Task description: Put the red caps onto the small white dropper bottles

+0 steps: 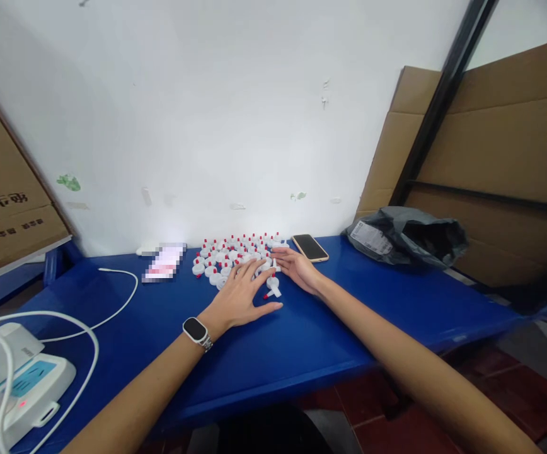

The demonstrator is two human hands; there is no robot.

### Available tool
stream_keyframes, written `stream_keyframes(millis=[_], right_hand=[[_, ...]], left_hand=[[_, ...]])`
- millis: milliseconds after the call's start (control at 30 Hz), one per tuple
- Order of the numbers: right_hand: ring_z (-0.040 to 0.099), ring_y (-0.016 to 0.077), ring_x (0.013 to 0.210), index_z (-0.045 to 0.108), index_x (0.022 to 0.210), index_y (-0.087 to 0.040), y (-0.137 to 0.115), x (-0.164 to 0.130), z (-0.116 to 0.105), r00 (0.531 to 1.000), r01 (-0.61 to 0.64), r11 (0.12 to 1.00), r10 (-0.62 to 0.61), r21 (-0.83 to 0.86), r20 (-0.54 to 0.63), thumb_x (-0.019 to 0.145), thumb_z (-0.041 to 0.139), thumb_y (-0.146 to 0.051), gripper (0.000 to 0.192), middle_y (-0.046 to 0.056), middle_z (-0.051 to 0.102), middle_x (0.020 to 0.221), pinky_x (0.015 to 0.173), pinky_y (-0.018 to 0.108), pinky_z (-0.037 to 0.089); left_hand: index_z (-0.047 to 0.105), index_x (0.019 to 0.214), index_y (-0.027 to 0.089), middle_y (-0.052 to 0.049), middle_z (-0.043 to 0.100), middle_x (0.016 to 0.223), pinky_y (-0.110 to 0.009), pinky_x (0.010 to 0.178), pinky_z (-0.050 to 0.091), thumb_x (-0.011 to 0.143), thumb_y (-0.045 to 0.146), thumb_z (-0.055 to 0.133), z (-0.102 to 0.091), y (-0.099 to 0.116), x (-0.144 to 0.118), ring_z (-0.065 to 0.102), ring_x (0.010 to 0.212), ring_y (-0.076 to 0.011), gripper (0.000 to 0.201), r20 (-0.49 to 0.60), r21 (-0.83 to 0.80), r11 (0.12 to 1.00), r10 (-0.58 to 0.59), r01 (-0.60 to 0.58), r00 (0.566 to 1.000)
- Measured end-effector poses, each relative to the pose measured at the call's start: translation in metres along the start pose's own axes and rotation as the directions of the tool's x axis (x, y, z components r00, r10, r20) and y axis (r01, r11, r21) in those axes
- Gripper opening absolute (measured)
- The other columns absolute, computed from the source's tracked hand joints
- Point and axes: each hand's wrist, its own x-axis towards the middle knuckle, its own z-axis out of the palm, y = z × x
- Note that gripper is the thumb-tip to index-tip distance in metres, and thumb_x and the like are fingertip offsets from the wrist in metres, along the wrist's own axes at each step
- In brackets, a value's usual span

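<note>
Several white plastic nozzle caps with red tips (214,258) stand in a cluster on the blue table (283,359), close to the wall. My left hand (242,295), with a watch (195,330) on its wrist, lies over the front of the cluster, fingers spread and thumb out to the right. At the cluster's right side rests my right hand (297,268), its fingers stretched toward the caps and touching or nearly touching them. Between both hands, one loose cap (272,291) lies tipped over, red tip pointing left. Some caps are hidden beneath my left fingers.
A phone (310,248) lies right of the caps, and a grey plastic bag (406,236) sits farther right. To the left are a blurred-out bright object (164,261), a white cable (129,296) and a power strip (41,384). Cardboard (505,139) stands at both sides.
</note>
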Motion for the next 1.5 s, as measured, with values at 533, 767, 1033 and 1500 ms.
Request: stream_keyframes(millis=[533,767,1033,1500], right_hand=[[0.060,0.0192,0.095,0.065,0.110,-0.016,0.002,-0.006,-0.018,0.934,0.178,0.373,-0.356,-0.911,0.037,0.084,0.051,-0.012,0.030,0.010,0.062,0.104,0.090,0.035,0.047],[0.060,0.0163,0.079,0.069,0.098,-0.019,0.000,-0.005,-0.003,0.950,0.281,0.381,-0.239,-0.881,0.200,0.091,0.053,-0.034,0.023,0.007,0.065,0.097,0.080,0.032,0.048],[0.053,0.0271,0.115,0.061,0.122,-0.024,-0.011,0.009,0.004,0.921,0.275,0.242,-0.342,-0.931,0.183,0.091,0.052,-0.046,0.039,0.012,0.056,0.123,0.100,0.045,0.040],[0.058,0.0312,0.106,0.073,0.091,-0.022,0.000,0.102,0.047,0.967,0.223,0.167,-0.163,-0.960,0.197,0.077,0.068,-0.051,0.032,0.010,0.068,0.106,0.091,0.043,0.042]], left_hand=[[0.052,0.132,0.023,-0.010,0.054,0.137,-0.047,0.107,0.035,0.100,0.034,0.034,0.000,-0.030,-0.003,0.046,0.129,-0.0269,0.038,-0.078,0.104,0.982,-0.151,0.159,0.985],[0.046,0.140,0.022,-0.011,0.053,0.140,-0.049,0.114,0.027,0.096,0.047,0.041,0.009,-0.030,0.001,0.046,0.130,-0.0276,0.050,0.011,0.036,0.994,-0.102,0.102,0.995],[0.048,0.139,0.023,-0.014,0.040,0.151,-0.056,0.113,0.026,0.096,0.052,0.037,-0.012,-0.052,-0.008,0.033,0.141,-0.0345,0.053,-0.125,0.053,0.929,-0.357,0.365,0.926],[0.069,0.097,0.022,-0.013,0.069,0.103,-0.044,0.088,0.046,0.084,0.059,0.051,0.005,-0.118,0.015,0.063,0.102,-0.0330,0.043,-0.015,-0.241,0.737,-0.654,0.632,0.757]])
